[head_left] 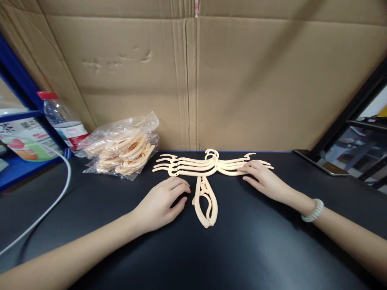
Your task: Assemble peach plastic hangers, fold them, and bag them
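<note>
Several cream plastic hangers (pixel 196 165), unfolded, lie overlapped in a row near the back of the black table, their hooks bunched at the middle. One folded hanger (pixel 214 203) lies in front of them, its arms pointing toward me. My left hand (pixel 165 201) rests on the table just left of the folded hanger, fingers bent and apart, holding nothing. On the right, my right hand (pixel 262 179) has its fingertips on the right arms of the unfolded hangers, with its fingers apart and the thumb on the table side.
A clear plastic bag (pixel 123 151) of folded hangers stands at the back left, beside a bottle with a red cap (pixel 65 121). A white cable (pixel 51 207) runs along the left. Behind the black table (pixel 229 257) rises a cardboard wall (pixel 256 72). A metal plate (pixel 320 163) lies at right.
</note>
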A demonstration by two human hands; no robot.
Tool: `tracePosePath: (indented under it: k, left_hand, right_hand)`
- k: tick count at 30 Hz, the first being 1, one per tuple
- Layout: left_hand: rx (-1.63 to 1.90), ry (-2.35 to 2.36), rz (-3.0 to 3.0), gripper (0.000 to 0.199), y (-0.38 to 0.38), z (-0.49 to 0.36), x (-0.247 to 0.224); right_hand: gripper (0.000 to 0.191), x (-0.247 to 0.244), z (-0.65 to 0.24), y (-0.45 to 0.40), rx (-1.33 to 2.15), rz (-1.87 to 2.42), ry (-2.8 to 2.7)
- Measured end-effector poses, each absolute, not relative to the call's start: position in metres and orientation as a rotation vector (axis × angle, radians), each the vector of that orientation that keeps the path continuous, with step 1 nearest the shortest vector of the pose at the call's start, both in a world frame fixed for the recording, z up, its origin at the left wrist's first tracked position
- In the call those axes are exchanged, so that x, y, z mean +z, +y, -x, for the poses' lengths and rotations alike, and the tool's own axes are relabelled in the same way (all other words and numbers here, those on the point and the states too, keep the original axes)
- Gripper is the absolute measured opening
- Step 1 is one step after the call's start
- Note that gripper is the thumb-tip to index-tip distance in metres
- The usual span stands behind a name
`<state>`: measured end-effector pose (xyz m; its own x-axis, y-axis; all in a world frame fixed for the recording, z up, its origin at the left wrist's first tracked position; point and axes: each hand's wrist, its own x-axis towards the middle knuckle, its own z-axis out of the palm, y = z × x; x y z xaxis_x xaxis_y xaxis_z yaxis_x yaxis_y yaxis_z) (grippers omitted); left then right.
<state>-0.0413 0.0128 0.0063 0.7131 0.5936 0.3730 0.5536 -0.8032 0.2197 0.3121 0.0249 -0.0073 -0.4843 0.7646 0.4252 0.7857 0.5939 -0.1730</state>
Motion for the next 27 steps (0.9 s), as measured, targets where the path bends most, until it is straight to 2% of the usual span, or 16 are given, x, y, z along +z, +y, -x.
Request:
tracePosePath:
  k: [3, 10, 22, 27]
  left_hand:
    - [0.677, 0.948, -2.821, 0.019, 0.0126, 0.0412, 0.0062]
    - [0.71, 0.971, -2.789, 0.02, 0.011, 0.0416, 0.0058]
    - [0.943, 1.097, -2.456, 0.022, 0.0119, 0.0401, 0.0043]
    - [1.084, 1.129, -2.247, 0.036, 0.0168, 0.0409, -0.0014]
  right_hand:
    - [0.015, -0.0063, -0.3101, 0.0254, -0.01, 1.218, -2.359]
    - [0.017, -0.0046, -0.3067, 0.0233, 0.057, 1.23, -2.251]
    - [0.018, -0.0009, -0.3077, 0.0211, -0.165, 1.267, -1.888]
    - [0.017, -0.0008, -0.3059, 0.0182, -0.152, 1.225, -1.843]
